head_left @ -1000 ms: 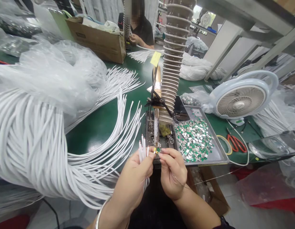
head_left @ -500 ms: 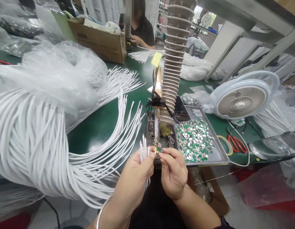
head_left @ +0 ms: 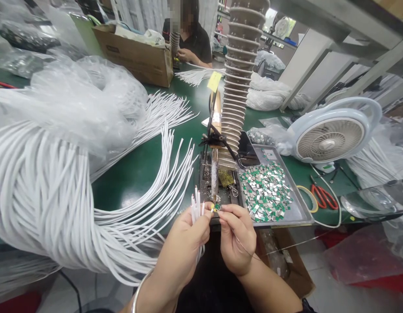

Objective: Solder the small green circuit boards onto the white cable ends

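Observation:
My left hand [head_left: 188, 237] is closed round several white cables [head_left: 195, 204], their cut ends pointing up. At its fingertips one cable end with yellow on it meets a small green circuit board [head_left: 218, 207]. My right hand [head_left: 237, 237] pinches that board at its edge. A thin solder wire [head_left: 243, 248] passes through the right hand and trails off to the lower right. Just above the joined fingertips is the tip of a soldering iron [head_left: 214, 174], fixed pointing down. Whether the tip touches the board I cannot tell.
A large bundle of white cables [head_left: 48, 204] lies at left. On the right, a metal tray [head_left: 299, 208] holds many small boards, near red-handled pliers [head_left: 323, 196] and a fan [head_left: 330, 134]. A ribbed duct [head_left: 242, 65] hangs behind the iron. Another person [head_left: 201, 43] sits opposite.
The circuit board and the cable end at my fingertips have dropped slightly away from the iron's tip. Both hands keep their grips.

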Demonstrator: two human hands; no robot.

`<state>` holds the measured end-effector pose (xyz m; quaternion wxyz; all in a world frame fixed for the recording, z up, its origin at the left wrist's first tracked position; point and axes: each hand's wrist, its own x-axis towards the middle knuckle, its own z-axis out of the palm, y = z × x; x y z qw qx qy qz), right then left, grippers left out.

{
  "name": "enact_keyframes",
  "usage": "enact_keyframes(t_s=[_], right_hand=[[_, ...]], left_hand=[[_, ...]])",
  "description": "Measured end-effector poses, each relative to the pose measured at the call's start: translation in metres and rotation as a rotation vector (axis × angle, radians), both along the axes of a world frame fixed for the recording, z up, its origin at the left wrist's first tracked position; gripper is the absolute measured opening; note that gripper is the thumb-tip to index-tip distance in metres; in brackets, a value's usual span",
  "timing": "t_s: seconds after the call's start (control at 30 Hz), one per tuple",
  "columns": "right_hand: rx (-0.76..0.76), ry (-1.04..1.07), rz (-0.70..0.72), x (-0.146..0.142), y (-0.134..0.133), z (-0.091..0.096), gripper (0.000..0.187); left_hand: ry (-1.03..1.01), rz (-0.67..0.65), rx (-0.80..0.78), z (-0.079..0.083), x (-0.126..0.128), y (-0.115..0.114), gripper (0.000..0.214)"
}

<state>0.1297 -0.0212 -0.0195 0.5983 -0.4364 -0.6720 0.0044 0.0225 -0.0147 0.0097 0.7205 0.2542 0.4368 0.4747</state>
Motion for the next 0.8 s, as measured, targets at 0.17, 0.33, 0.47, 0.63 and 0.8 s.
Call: enact_keyframes(t_s=[0.17,0.33,0.47,0.63,0.8], right_hand=[[-0.022,-0.001,0.034,0.003,0.0,-0.002,0.024],[-0.088,0.001,0.08,0.009,0.0,-0.004,0.029],[-0.217,-0.027,0.107,0.011,0.001,-0.003,0.022],[-0.3,-0.015,0.134,0.011,0.0,-0.002,0.017],[-0.268,-0.031,0.113,0.011,-0.001,-0.006,0.018]], left_hand=[[0.022,-0.015,0.004,-0.005,-0.001,-0.001,0.013],[0.124,-0.065,0.03,-0.01,-0.005,-0.001,0.013],[0.265,-0.073,0.101,-0.013,-0.008,-0.003,0.012],[0.421,-0.05,0.158,-0.014,-0.011,-0.004,0.012],[0.44,-0.1,0.179,-0.016,-0.015,-0.004,0.02]])
